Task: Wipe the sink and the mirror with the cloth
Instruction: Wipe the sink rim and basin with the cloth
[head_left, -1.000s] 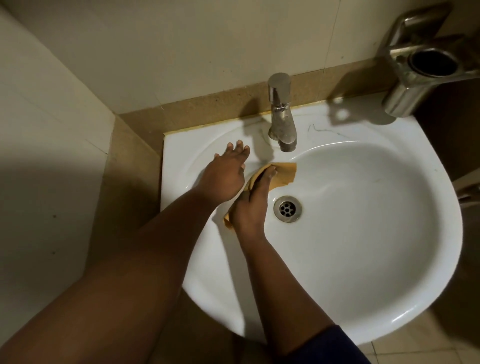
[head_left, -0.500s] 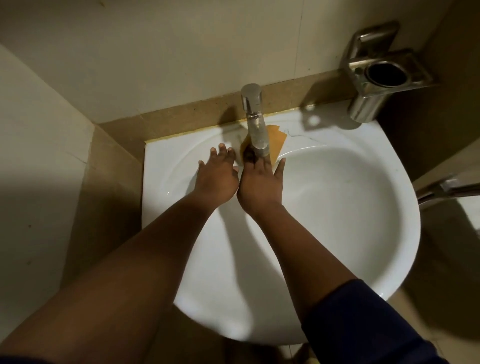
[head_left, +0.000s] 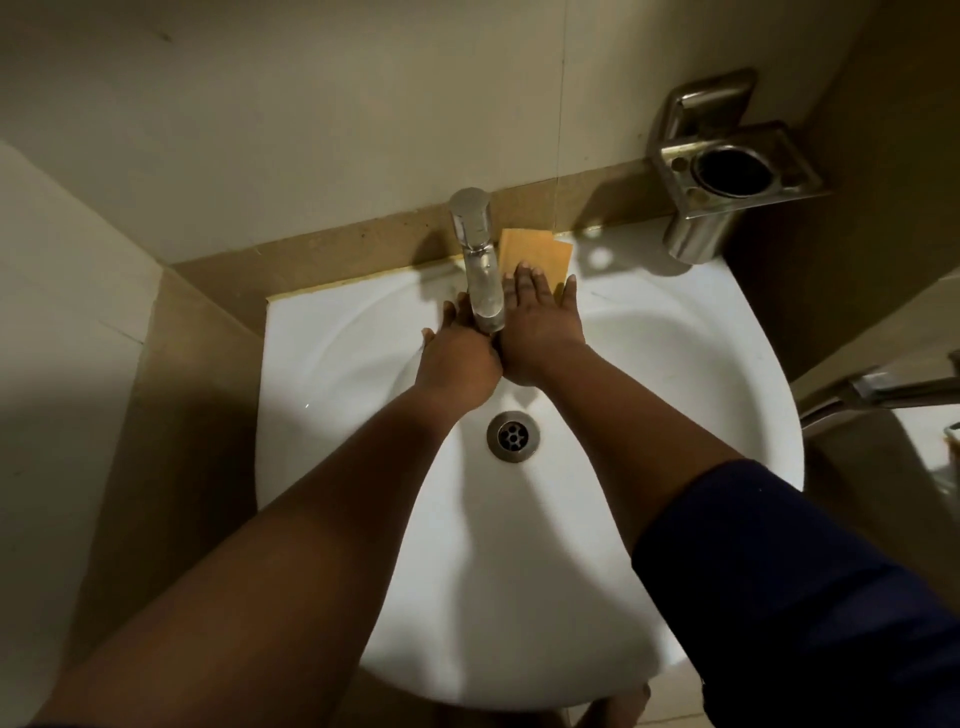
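Observation:
A white sink (head_left: 649, 415) fills the middle of the head view. An orange cloth (head_left: 535, 254) lies flat on the sink's back ledge, just right of the chrome tap (head_left: 480, 260). My right hand (head_left: 540, 322) presses flat on the cloth's near part, fingers spread. My left hand (head_left: 460, 358) rests flat on the basin's inner slope, left of the tap and partly behind its spout. It holds nothing. The drain (head_left: 513, 435) shows below both hands. No mirror is in view.
A steel cup holder (head_left: 727, 176) is fixed to the wall at the back right, above the sink's corner. Tan stone edging (head_left: 208, 338) runs along the sink's left and back. A metal bar (head_left: 883, 389) juts in at the right edge.
My right hand has slid the cloth from the basin near the drain up past the tap onto the back ledge. My left hand moved right, close to the tap.

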